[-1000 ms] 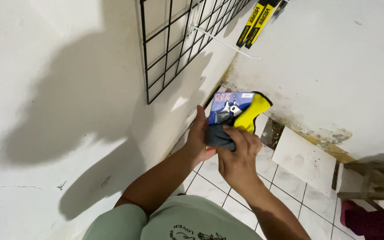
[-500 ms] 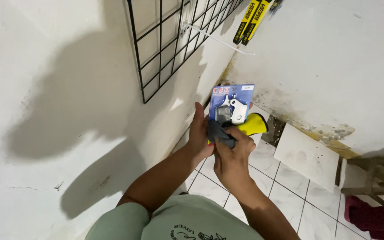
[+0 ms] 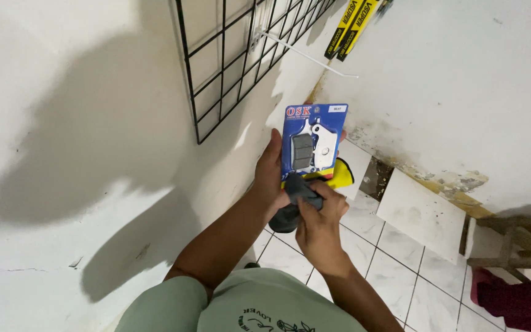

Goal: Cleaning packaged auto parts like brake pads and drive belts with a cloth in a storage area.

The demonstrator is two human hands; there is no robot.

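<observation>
My left hand (image 3: 270,175) grips a blue card blister pack (image 3: 312,142) by its left edge and holds it upright. The pack shows a grey pad and a white metal part under clear plastic. My right hand (image 3: 318,220) presses a dark grey cloth (image 3: 295,200) against the pack's lower end. A yellow thing (image 3: 342,179) peeks out behind the pack's bottom edge; what it is I cannot tell.
A black wire grid panel (image 3: 228,58) hangs on the white wall above, with a white peg hook (image 3: 305,56) sticking out. Yellow-and-black packs (image 3: 351,24) hang at the top. White floor tiles (image 3: 419,215) lie below. A wooden frame (image 3: 517,246) and dark red cloth (image 3: 517,301) sit at right.
The blue pack has been raised and turned from tilted to upright, its front now facing me. My right hand with the cloth has moved to its lower end.
</observation>
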